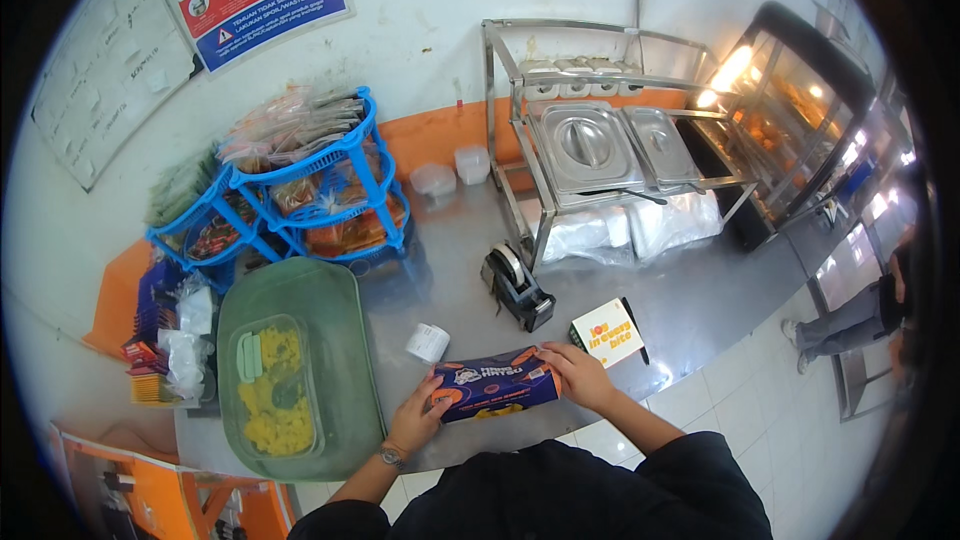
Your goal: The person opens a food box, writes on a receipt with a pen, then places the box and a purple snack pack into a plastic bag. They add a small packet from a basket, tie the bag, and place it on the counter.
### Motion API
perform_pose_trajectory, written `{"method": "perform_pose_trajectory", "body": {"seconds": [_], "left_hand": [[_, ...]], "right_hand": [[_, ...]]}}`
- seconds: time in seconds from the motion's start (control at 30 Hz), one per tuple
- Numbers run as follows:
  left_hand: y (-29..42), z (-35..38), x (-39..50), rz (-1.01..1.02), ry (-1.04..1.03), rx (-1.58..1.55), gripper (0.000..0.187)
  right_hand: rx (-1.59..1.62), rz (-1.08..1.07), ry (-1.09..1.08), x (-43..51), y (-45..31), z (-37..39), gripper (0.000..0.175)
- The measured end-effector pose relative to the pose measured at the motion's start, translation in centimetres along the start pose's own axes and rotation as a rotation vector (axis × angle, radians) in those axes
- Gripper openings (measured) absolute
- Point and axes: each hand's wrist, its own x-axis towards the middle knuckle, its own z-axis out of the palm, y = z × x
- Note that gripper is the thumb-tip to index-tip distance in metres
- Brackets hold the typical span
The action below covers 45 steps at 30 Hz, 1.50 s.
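Note:
A long purple and orange printed cardboard food box point(496, 385) lies level at the front edge of the steel counter, its lid down. My left hand point(417, 414) grips its left end, thumb on the top. At the opposite end, my right hand point(581, 376) holds the corner with the fingers over the upper edge. Just beyond the box, a roll of white paper point(428, 343) rests on the steel. A small white and green printed box point(607, 333) sits past my right hand, with a black pen point(635, 331) along its right side.
A black tape dispenser point(517, 286) stands behind the box. On the left are a lidded green container point(352, 360) showing yellow food and blue tiered baskets point(330, 221) of packets. Behind stand a steel rack with lidded pans point(585, 146) and a lit display warmer point(795, 116). A person point(847, 319) stands far right.

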Motion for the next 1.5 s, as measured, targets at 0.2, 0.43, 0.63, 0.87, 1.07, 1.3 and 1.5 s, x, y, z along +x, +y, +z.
{"method": "perform_pose_trajectory", "body": {"seconds": [0.2, 0.43, 0.63, 0.87, 1.07, 1.3, 1.5], "left_hand": [[-0.5, 1.4, -0.9, 0.034, 0.086, 0.029, 0.038], [0.6, 1.1, -0.1, 0.109, 0.105, -0.003, 0.042], [2.1, 0.9, -1.4, 0.254, 0.02, 0.095, 0.039], [1.5, 3.3, -2.5, 0.412, 0.036, 0.148, 0.045], [0.8, 3.9, -2.9, 0.496, -0.008, 0.199, 0.051], [1.3, 6.2, -2.1, 0.426, 0.172, -0.017, 0.041], [1.0, 5.7, -0.5, 0.313, 0.139, -0.207, 0.045]], "right_hand": [[0.885, 0.827, -0.47, -4.2, -5.8, 2.3, 0.027], [1.891, 1.022, 0.609, 1.8, -8.9, 8.5, 0.036], [1.762, 1.204, 0.533, 0.9, -4.6, 4.4, 0.035], [0.763, 1.235, -0.267, -1.5, 1.3, -1.6, 0.056], [0.372, 0.832, -0.072, -4.0, 0.2, 1.5, 0.043], [0.683, 1.041, -0.009, -4.0, -0.6, 1.5, 0.04], [0.633, 1.142, -0.176, -2.1, -1.0, -0.5, 0.046]]}}
